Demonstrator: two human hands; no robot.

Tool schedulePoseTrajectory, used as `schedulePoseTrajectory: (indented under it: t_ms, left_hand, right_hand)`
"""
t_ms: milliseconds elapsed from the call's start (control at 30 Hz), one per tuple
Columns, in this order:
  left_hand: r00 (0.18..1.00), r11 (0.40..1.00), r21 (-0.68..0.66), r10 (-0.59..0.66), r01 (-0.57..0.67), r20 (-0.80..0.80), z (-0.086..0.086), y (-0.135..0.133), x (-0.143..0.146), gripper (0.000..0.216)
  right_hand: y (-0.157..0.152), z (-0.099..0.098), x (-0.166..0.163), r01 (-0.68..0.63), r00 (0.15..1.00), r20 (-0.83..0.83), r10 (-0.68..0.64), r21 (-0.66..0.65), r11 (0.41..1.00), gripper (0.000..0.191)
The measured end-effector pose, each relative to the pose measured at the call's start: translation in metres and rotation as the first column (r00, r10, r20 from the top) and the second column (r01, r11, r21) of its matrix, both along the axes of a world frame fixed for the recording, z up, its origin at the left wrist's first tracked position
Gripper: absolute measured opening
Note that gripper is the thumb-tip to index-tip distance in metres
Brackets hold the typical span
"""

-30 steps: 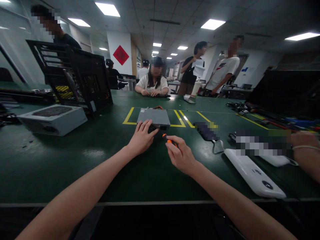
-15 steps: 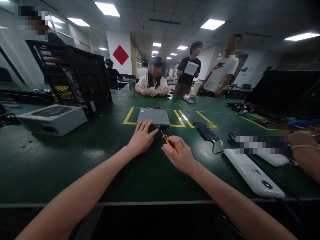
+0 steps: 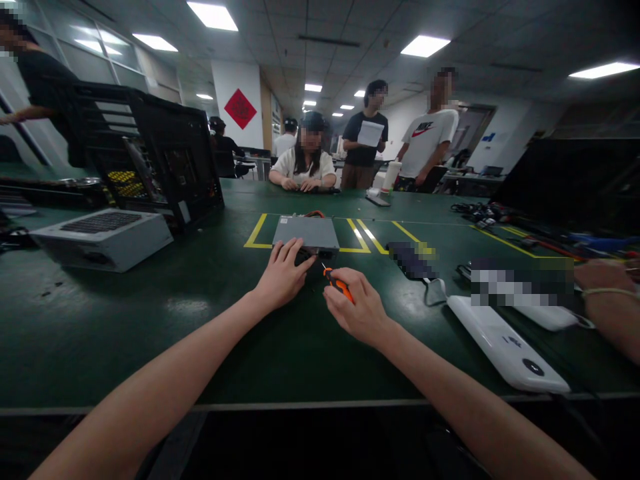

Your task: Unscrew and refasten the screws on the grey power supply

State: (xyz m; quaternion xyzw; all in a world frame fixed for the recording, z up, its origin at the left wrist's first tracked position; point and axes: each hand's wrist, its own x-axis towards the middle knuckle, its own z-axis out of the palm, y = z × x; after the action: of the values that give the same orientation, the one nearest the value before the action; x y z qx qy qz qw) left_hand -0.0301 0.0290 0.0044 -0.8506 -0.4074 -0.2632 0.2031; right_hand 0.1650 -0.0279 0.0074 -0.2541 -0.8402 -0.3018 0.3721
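Note:
A flat grey computer power supply [image 3: 307, 231] lies on the green table, with wires at its back edge. My left hand [image 3: 283, 270] is on its near left part, fingers over the top edge and thumb stretched along the front face, gripping the box. In my right hand [image 3: 357, 303] is an orange and black screwdriver [image 3: 341, 287], held between thumb and fingers. Its thin tip points at the lower front of the power supply, near my left thumb; whether it touches a screw is too small to tell.
Left stand a larger power supply [image 3: 103, 240] and a black computer case [image 3: 170, 160]. A white power bank [image 3: 505, 343], a dark blurred device [image 3: 413, 261] and another person's hand [image 3: 607, 283] are at right. Yellow tape [image 3: 255, 232] marks the table. People [image 3: 303, 167] are across it.
My right hand has shifted very slightly with the screwdriver; my left hand stays on the power supply. The person at the far left and the two standing people have moved left.

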Motion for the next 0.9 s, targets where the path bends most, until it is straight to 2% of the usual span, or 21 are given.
schedulePoseTrajectory:
  t_ms: [167,300,433,567,700,833,900]
  left_hand:
    - [1.000,1.000,0.009,0.018,-0.018,-0.017,-0.0001,-0.0001,0.0002,0.043]
    - [1.000,1.000,0.015,0.017,-0.016,-0.024,-0.0002,0.0001,-0.0001,0.044]
    - [1.000,1.000,0.011,0.010,-0.010,-0.015,-0.0002,0.0002,-0.0003,0.045]
    - [1.000,1.000,0.008,0.009,-0.009,-0.008,-0.0003,0.0003,-0.0005,0.045]
    - [1.000,1.000,0.007,0.001,-0.001,0.002,-0.0003,0.0004,-0.0006,0.045]
    - [1.000,1.000,0.022,0.010,-0.010,-0.015,-0.0006,0.0001,-0.0003,0.044]
    - [1.000,0.999,0.030,0.020,-0.019,-0.022,-0.0007,0.0001,-0.0003,0.044]
  right_hand:
    - [-0.0008,0.0014,0.0003,-0.050,0.999,0.002,0.050,-0.012,0.999,0.029]
    - [-0.0005,0.0015,0.0003,-0.005,1.000,0.024,0.006,-0.018,1.000,0.025]
    - [0.0007,-0.0002,0.0004,-0.047,0.999,0.007,0.047,-0.033,0.998,0.029]
    - [0.0000,0.0005,0.0009,-0.013,1.000,0.010,0.014,-0.005,1.000,0.029]
    - [-0.0010,0.0019,0.0011,-0.047,0.999,0.016,0.047,-0.022,0.999,0.030]
    - [-0.0002,0.0015,0.0008,0.004,1.000,0.003,-0.004,0.006,1.000,0.030]
    - [0.0003,0.0012,0.0005,-0.021,1.000,-0.009,0.021,-0.004,1.000,0.033]
